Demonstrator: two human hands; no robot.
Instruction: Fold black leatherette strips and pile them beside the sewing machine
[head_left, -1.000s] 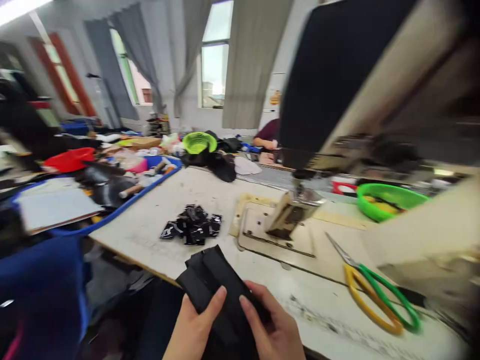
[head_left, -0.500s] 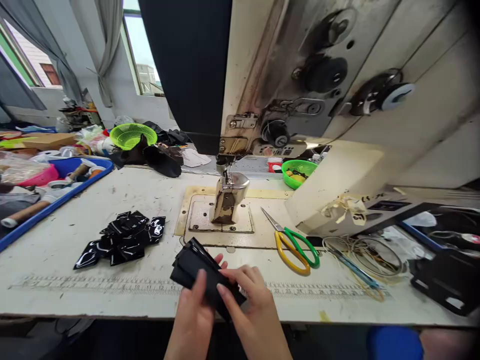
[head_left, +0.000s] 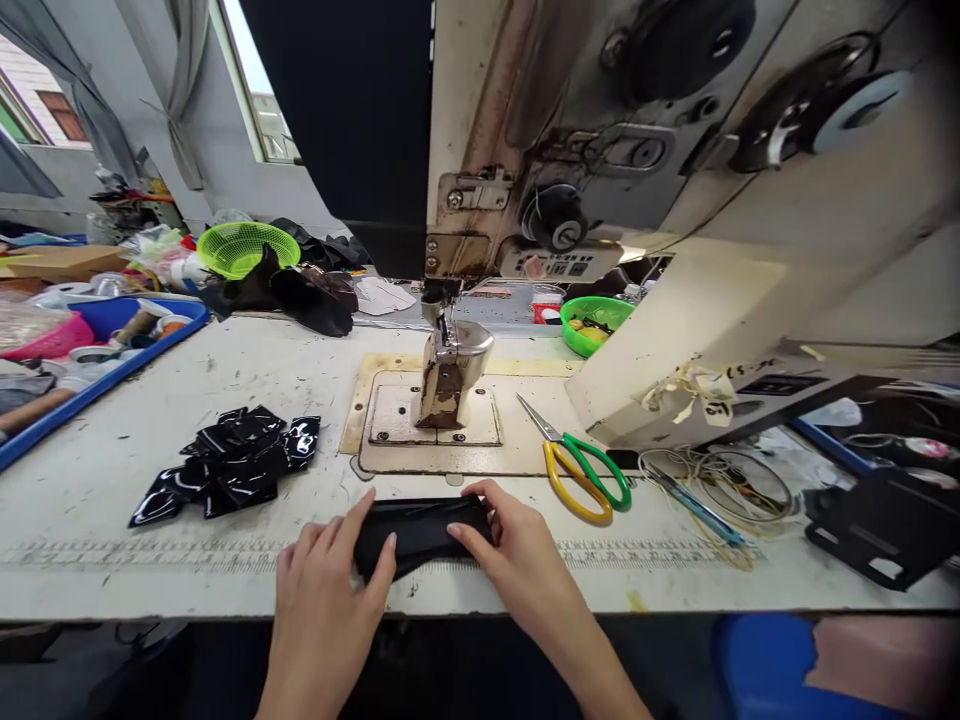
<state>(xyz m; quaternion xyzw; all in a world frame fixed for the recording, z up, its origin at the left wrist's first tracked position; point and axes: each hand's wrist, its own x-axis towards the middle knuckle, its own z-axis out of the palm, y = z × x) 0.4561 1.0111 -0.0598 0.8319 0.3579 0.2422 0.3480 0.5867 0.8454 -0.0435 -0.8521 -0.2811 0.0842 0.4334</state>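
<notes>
A stack of flat black strips, perhaps fabric or leather, [head_left: 420,532] lies crosswise near the table's front edge, over the printed ruler. My left hand [head_left: 330,565] grips its left end between thumb and fingers. At the right end, my right hand [head_left: 521,550] holds the stack with the thumb on top and the fingers at the far edge. To the left is a loose heap of shiny black pieces [head_left: 240,460]. Scissors with one yellow and one green handle [head_left: 585,475] rest to the right of my hands.
Behind the stack rises the sewing machine's post [head_left: 450,380], under the large machine head [head_left: 487,200]. A blue tray [head_left: 150,365] of spools stands at left, a green basket [head_left: 592,325] behind. Tweezers [head_left: 697,510] and tangled thread lie at right.
The stack has gone from slanted and fanned in my hands to lying level and squared up. My left hand has moved left to its end. The view has shifted slightly.
</notes>
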